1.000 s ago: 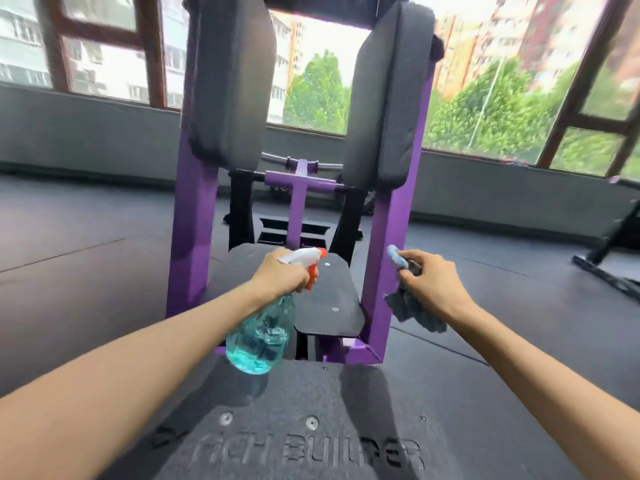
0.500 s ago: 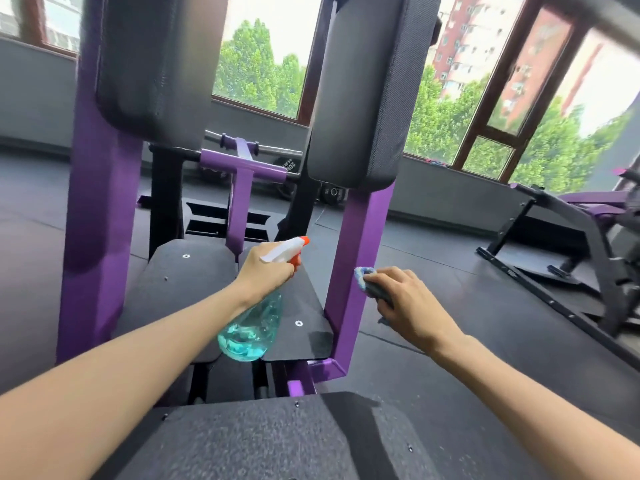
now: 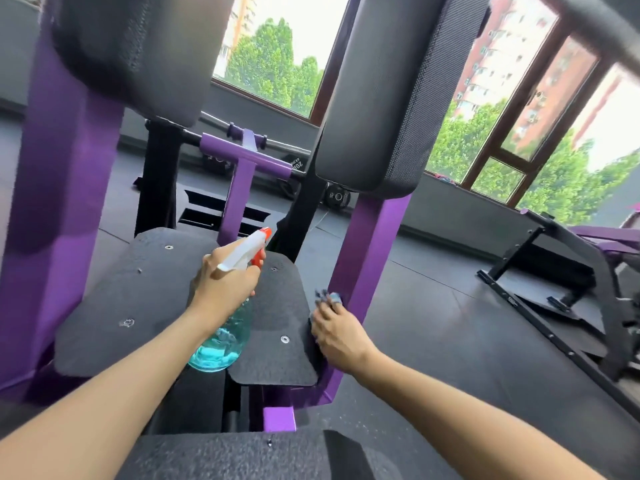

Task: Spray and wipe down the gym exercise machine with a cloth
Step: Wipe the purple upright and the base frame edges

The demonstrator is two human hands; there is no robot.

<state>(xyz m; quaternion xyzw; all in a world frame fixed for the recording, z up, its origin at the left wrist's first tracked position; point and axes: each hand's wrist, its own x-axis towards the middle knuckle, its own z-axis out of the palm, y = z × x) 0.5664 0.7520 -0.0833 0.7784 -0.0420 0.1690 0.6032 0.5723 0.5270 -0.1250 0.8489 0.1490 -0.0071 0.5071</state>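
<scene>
A purple-framed gym machine (image 3: 370, 247) with two tall black pads and two black textured footplates (image 3: 270, 327) fills the view. My left hand (image 3: 225, 289) grips a spray bottle (image 3: 221, 344) of blue liquid with a white head and orange nozzle, held over the gap between the footplates. My right hand (image 3: 336, 334) holds a blue-grey cloth (image 3: 329, 297) against the inner side of the right purple upright, beside the right footplate's edge. Most of the cloth is hidden under my fingers.
Another black and purple machine (image 3: 568, 282) stands on the dark rubber floor at the right. Weight plates (image 3: 337, 197) lie near the far wall under large windows. A black textured platform (image 3: 242, 455) is directly below me.
My view has moved closer and lower. My right hand with the cloth has slid down the right upright to the footplate's edge. The spray bottle has stayed over the footplates.
</scene>
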